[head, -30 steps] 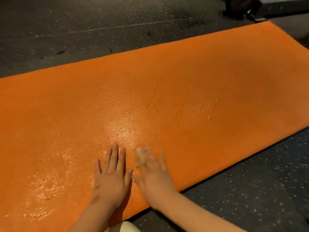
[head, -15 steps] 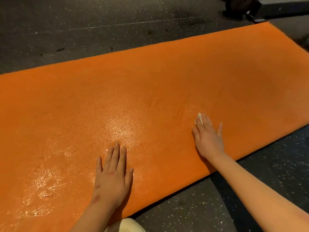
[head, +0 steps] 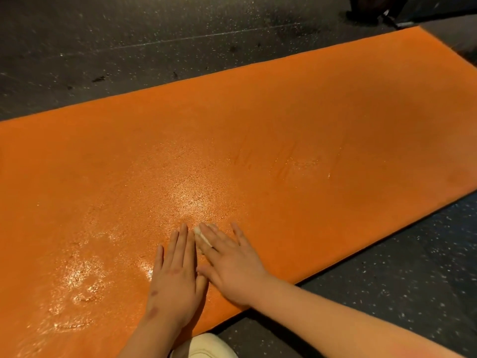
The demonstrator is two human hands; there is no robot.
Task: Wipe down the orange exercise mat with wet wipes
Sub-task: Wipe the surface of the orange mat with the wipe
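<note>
orange mat (head: 284, 120) laid flat on dark floor (head: 129, 34), long axis run from near left to far right | wet sheen seen on its near-left part | left hand (head: 175, 277) pressed flat on it, fingers straight | white wipe (head: 202, 235) pressed under straight fingers of right hand (head: 232, 264)

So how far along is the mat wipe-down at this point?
Partway. Done: the near left of the orange exercise mat glistens wet, with faint streaks nearer the middle. In hand: the right hand presses a white wet wipe flat on the mat beside the left hand, which rests flat. Left: the far strip and right end look matte and dry.
</note>
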